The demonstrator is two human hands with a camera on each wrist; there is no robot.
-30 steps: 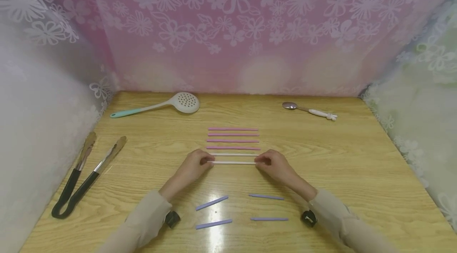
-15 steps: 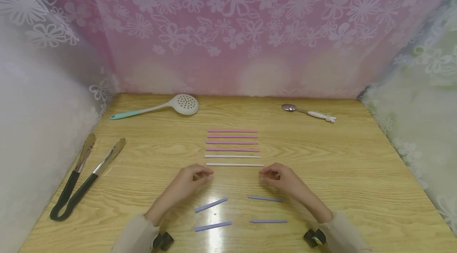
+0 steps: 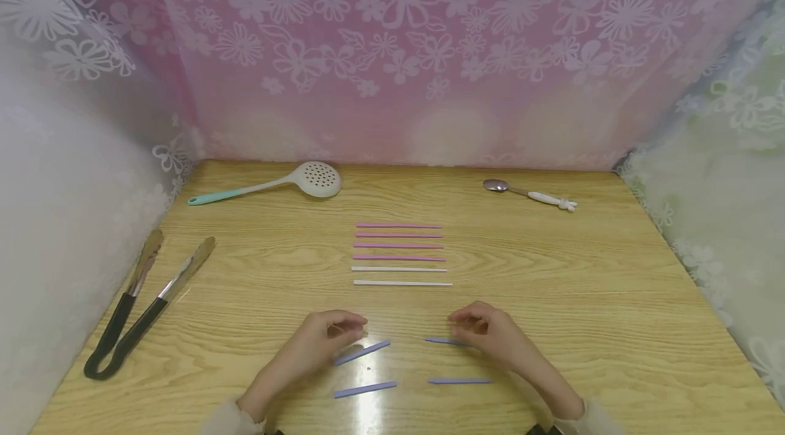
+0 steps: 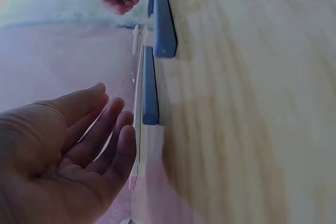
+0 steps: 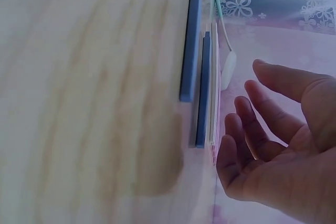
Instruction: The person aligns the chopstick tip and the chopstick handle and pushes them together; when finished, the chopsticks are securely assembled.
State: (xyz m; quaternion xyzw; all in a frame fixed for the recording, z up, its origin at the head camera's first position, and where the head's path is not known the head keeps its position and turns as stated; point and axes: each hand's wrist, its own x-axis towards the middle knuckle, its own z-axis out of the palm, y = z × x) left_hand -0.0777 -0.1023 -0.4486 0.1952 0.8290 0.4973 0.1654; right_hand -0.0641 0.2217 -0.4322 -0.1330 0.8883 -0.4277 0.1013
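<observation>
My left hand (image 3: 320,341) hovers just behind the back-left purple stick (image 3: 369,351), fingers loosely bent and holding nothing. Over the back-right purple stick (image 3: 439,339) is my right hand (image 3: 495,338), which hides that stick's right end; its thumb and fingers stand apart. Nearer the front edge lie two more purple sticks, one on the left (image 3: 365,390) and one on the right (image 3: 460,381). Both wrist views show a gap between the left hand (image 4: 68,156) or right hand (image 5: 283,135) and the bluish-looking sticks. Two white sticks (image 3: 400,269) lie parallel beyond the hands.
Several pink sticks (image 3: 398,245) lie in parallel rows behind the white ones. A slotted skimmer (image 3: 317,179) with a mint handle is at the back left, a spoon (image 3: 542,198) at the back right. Black-handled tongs (image 3: 116,333) lie along the left side of the wooden table (image 3: 613,298).
Both hands let go of the nearer white stick, leaving it in line with the other rows. They drew back toward the front, over the purple sticks.
</observation>
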